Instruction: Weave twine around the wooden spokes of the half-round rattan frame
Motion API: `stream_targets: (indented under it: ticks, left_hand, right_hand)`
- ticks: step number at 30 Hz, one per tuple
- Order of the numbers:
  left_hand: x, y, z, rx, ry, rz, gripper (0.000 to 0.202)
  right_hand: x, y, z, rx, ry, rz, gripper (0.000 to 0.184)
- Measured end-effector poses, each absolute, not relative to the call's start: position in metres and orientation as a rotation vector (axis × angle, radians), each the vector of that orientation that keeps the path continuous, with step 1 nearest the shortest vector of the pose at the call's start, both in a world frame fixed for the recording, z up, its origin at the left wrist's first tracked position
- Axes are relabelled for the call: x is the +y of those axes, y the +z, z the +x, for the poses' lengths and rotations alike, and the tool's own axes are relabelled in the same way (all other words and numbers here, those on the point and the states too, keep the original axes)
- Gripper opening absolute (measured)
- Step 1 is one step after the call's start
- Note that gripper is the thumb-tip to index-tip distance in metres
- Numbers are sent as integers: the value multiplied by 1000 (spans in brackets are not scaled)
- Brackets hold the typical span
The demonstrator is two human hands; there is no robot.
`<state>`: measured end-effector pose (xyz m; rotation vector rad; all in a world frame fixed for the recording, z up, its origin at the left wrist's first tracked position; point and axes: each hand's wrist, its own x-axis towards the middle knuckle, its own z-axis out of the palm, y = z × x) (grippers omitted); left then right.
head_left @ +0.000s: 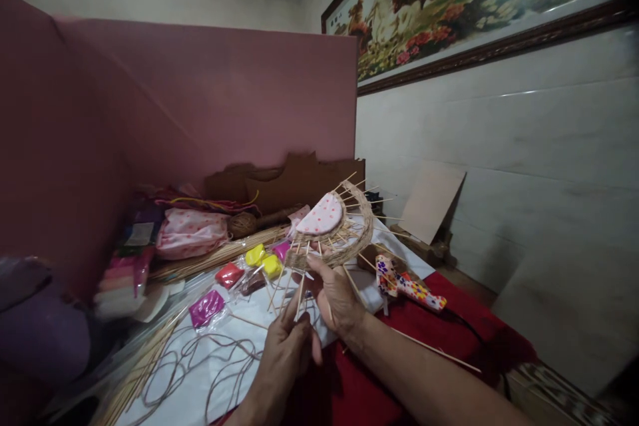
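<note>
A half-woven basket [344,229] of tan twine around thin wooden sticks is held up on its side over the table. Its base is covered with pink dotted cloth [322,216]. My right hand [335,294] grips the basket's lower edge from below, fingers closed round the sticks. My left hand [284,353] is just under it, its fingers pinched on the free ends of the sticks and a strand of twine. Loose twine [200,366] lies coiled on the white sheet [249,333] below.
Small packets of coloured clay, yellow [263,259], red [229,274] and magenta [206,308], lie on the sheet. A bundle of sticks [214,256], a twine ball [243,223] and a flower-patterned tool [409,286] lie nearby on the red cloth [464,333]. A pink partition [200,93] stands behind.
</note>
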<state>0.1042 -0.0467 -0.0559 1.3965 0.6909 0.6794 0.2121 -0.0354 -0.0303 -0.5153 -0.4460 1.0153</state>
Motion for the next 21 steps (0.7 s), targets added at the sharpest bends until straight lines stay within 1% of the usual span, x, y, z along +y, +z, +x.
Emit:
stream_targets:
  ticks: [3,9,13,21]
  left_hand:
    - [-50,-55,105,661,679,1312,82]
    - [-56,-51,106,689,712,1279,75]
    - [-56,-51,106,675,694,1207,79]
    - [-59,-45,110,605,687,938,83]
  right_hand:
    - [-35,-29,211,-452,1005,-515,35]
    - [-32,-31,210,-482,967,-512,28]
    - [-32,-34,210,-511,929,-530,26]
    - [-33,-32,207,-514,875,-618,38]
